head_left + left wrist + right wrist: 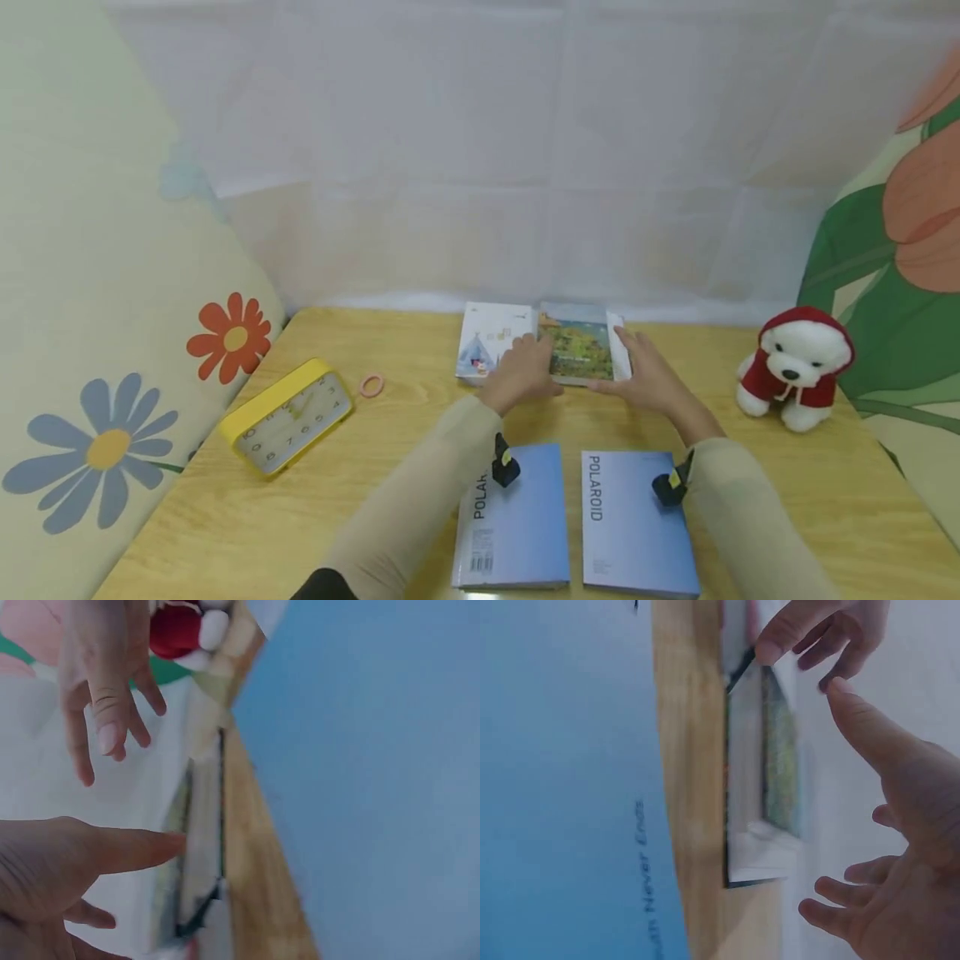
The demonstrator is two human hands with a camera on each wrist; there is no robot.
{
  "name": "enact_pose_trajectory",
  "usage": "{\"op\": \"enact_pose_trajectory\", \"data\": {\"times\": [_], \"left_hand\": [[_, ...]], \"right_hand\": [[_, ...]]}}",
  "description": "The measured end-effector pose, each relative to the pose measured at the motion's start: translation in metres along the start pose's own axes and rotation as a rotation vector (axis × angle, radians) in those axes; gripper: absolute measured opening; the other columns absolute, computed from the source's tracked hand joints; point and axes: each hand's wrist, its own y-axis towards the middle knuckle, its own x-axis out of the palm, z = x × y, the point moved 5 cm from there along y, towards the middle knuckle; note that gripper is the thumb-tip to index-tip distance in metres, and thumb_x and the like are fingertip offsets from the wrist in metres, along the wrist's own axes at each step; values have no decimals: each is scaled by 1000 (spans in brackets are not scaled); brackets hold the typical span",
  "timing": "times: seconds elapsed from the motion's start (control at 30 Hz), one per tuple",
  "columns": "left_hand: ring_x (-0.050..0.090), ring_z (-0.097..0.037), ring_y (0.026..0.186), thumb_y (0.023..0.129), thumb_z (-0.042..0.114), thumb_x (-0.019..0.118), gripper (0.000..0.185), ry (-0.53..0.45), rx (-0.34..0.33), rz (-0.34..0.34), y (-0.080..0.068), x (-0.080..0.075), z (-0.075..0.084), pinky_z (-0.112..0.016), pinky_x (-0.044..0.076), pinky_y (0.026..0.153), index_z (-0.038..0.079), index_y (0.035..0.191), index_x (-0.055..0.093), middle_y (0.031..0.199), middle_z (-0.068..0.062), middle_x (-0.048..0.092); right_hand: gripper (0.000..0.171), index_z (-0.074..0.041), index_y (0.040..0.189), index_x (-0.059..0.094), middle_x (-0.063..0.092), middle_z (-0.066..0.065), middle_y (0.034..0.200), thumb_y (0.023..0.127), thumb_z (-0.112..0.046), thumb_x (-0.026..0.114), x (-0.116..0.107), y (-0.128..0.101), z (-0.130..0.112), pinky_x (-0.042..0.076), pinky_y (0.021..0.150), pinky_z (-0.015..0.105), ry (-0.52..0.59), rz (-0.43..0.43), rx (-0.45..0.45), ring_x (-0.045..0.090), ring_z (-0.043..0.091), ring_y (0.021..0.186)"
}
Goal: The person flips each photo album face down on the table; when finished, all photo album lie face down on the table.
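Note:
Two small books lie side by side near the back edge of the table. One is a white book with a tent picture (474,346); the other, with a landscape picture on its cover (577,337), has a white strip showing along its right side. My left hand (522,372) is over the seam between them, its thumb (142,849) stretched out at the landscape book's edge. To the right, my right hand (651,377) spreads its fingers beside the landscape book. In the right wrist view the right palm (907,900) is bare, with nothing gripped.
Two blue-white POLAROID books (525,517) (633,525) lie in front, under the wrists. A yellow clock (292,417) and a pink ring (371,385) are at the left. On the right sits a white plush dog (795,371) in a red hood. White cloth (480,167) hangs behind the table.

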Motion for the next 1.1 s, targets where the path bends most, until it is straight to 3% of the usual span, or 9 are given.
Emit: {"op": "enact_pose_trajectory", "data": {"times": [0.1, 0.23, 0.4, 0.53, 0.7, 0.87, 0.97, 1.1], "left_hand": [[40, -40, 132, 80, 35, 83, 103, -30, -35, -8, 11, 11, -4, -48, 41, 107, 0, 156, 22, 145, -28, 38], [32, -42, 137, 80, 29, 83, 109, -72, -40, -12, 18, 24, -5, -44, 38, 110, -6, 155, 11, 149, -32, 30], [13, -44, 145, 88, 23, 73, 99, -122, -42, -38, 17, 35, 0, -44, 29, 116, -10, 154, 7, 155, -36, 13], [5, -46, 146, 93, 19, 64, 85, -114, -36, -76, 14, 40, 10, -45, 29, 116, -12, 153, 12, 156, -38, 3], [30, -41, 131, 89, 10, 64, 71, -49, -44, -39, 9, 41, 19, -42, 49, 98, -15, 147, 30, 144, -37, 28], [41, -32, 104, 88, 4, 63, 42, 63, -9, -7, 3, 41, 26, -35, 50, 77, -10, 127, 53, 115, -25, 49], [42, -30, 98, 88, 2, 60, 34, 84, 16, -14, -5, 42, 30, -33, 50, 74, -5, 121, 58, 108, -20, 51], [44, -30, 105, 81, 0, 66, 43, -10, 25, -13, -15, 42, 29, -37, 52, 85, -3, 123, 59, 114, -20, 51]], "right_hand": [[109, 0, 157, 16, 8, 36, 157, 81, -42, 81, 7, 13, 7, 18, 111, 68, -9, -73, 34, 17, 54, 141], [110, 0, 158, 13, -2, 35, 158, 81, -39, 81, 19, 22, 11, 14, 113, 67, -14, -164, 55, 9, 55, 143], [102, -8, 159, 14, -10, 30, 160, 85, -39, 76, 32, 23, 14, 11, 112, 68, -39, -216, 123, 0, 52, 145], [93, -10, 159, 17, -3, 33, 159, 89, -39, 72, 35, 22, 18, 13, 112, 68, -82, -208, 137, 6, 54, 144], [88, -3, 156, 25, 17, 42, 152, 88, -31, 73, 32, 20, 18, 22, 111, 67, -128, -182, 77, 25, 58, 137], [87, -4, 155, 31, 32, 40, 147, 85, -25, 77, 28, 12, 16, 28, 109, 65, -134, -171, 89, 35, 56, 132], [86, -7, 155, 31, 38, 36, 145, 84, -24, 78, 29, 5, 15, 31, 109, 63, -135, -173, 123, 39, 53, 131], [86, -9, 155, 32, 38, 34, 147, 83, -24, 79, 32, -5, 14, 32, 108, 63, -138, -169, 145, 39, 51, 132]]}}
